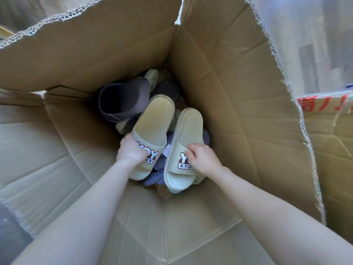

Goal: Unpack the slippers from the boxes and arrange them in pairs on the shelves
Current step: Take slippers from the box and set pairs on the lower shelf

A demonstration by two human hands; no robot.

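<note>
Both hands clasp 2 yellow slippers by their straps: left hand curled round the left slipper, right hand round the right slipper. The pair sits side by side, just apart, over a brown slipper and grey slippers deep inside the box. A red-printed box stands to its right.

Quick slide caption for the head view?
Left hand grips one pale yellow slipper, right hand its twin, over darker slippers in the cardboard box.
</note>
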